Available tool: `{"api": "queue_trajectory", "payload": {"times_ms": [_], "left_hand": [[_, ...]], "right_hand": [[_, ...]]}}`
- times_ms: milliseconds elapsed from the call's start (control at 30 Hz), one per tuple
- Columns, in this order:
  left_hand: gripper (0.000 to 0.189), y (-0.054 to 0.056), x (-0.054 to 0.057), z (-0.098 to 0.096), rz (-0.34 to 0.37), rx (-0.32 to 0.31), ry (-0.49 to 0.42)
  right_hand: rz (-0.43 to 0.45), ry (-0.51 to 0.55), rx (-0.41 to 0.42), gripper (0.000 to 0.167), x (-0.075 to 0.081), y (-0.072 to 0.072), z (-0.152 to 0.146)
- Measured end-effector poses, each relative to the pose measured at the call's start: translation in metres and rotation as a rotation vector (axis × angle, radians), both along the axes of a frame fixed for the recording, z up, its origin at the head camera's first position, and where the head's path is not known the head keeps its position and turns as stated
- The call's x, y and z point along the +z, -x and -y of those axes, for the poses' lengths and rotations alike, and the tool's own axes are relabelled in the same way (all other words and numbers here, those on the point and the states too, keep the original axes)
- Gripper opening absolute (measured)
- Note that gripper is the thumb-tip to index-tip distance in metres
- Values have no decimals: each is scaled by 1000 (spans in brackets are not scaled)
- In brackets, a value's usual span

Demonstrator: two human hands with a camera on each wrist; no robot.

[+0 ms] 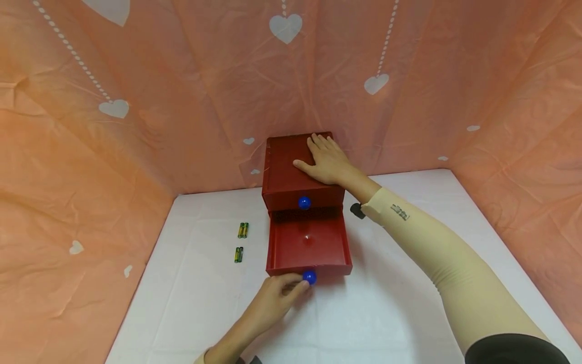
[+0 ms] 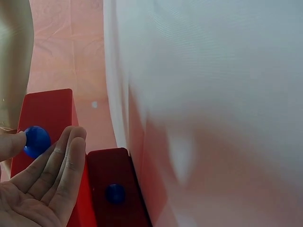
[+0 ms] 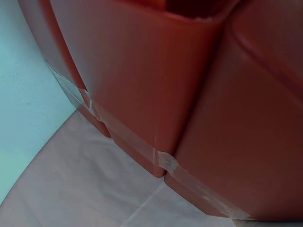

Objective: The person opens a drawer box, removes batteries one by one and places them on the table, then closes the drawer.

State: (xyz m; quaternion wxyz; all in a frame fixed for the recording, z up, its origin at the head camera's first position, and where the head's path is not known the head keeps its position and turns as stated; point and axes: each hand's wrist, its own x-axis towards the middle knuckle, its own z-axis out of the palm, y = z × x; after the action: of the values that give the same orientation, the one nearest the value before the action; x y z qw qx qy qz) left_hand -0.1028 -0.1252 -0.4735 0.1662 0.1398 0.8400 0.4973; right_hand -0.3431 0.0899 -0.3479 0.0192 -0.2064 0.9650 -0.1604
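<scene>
A red drawer box (image 1: 291,167) stands near the back wall, its lower drawer (image 1: 309,247) pulled out; nothing lies inside that drawer. My left hand (image 1: 275,298) pinches the drawer's blue round knob (image 1: 309,277) between thumb and fingers. In the left wrist view the thumb touches this blue knob (image 2: 37,142) on one side, with the fingers on the other. The right hand (image 1: 328,161) lies with spread fingers on top of the box. Below it, the upper drawer with its own blue knob (image 1: 304,202) is closed. Only the box's taped side (image 3: 142,94) shows in the right wrist view.
Two pairs of small green-and-yellow batteries, a rear pair (image 1: 243,230) and a front pair (image 1: 238,255), lie left of the box on the white tabletop (image 1: 191,283). An orange sheet with white hearts (image 1: 204,101) surrounds the table at the back and sides.
</scene>
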Motion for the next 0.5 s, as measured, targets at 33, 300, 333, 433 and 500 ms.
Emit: {"api": "queue_trajectory", "payload": {"times_ms": [33,300,333,433,500], "left_hand": [[34,1,0,0,-4,0,0],[35,5,4,-1,-22,11,14],[36,6,4,-1,-19,15,17],[37,8,5,-1,-14,21,15],[37,9,6,-1,-13,25,10]], "right_hand": [[-1,0,-1,91,0,0,0],[-1,-6,-3,92,-1,1,0],[-2,-7,-4,92,-1,1,0],[-3,-9,-4,92,-1,1,0],[-4,-14,-4,92,-1,1,0]]}}
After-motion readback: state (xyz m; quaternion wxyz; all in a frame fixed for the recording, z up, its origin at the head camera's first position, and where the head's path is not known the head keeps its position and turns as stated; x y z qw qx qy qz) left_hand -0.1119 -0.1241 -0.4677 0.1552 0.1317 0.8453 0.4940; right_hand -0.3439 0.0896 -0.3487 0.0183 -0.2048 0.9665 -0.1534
